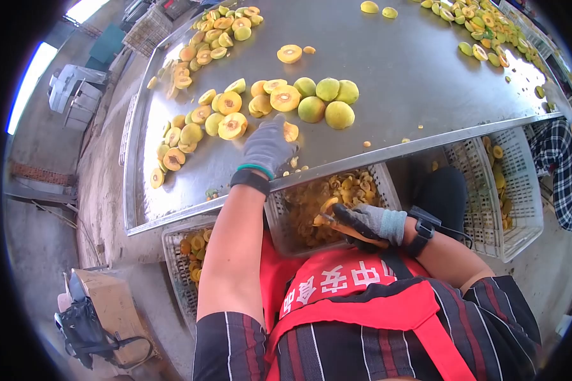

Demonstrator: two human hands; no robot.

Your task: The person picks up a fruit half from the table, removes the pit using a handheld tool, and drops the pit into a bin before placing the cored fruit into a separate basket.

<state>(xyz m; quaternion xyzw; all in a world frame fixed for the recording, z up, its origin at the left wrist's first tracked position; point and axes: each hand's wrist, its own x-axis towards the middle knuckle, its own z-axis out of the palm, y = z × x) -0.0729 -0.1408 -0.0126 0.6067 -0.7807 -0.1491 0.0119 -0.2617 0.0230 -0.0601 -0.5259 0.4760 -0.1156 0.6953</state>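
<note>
My left hand [268,150], in a grey glove, reaches over the metal table among halved yellow peaches. Its fingers are closed at a small peach half [290,131], partly hidden by them. Just beyond lie a cut peach half [285,98] and another [232,126]. Several whole green-yellow peaches [339,115] sit to the right. Low in front of my body, my right hand [370,222], also gloved, is wrapped around an orange-brown hand tool [327,219] whose exact kind I cannot make out. It is above a white crate [388,185] of peach scraps.
The metal table [400,82] has a raised edge and bears more peach piles [222,32] at the far left and far right. Crates of fruit [184,254] stand below it, others [518,190] at right. A cardboard box [108,311] is at lower left. A plaid sleeve [556,165] shows at right.
</note>
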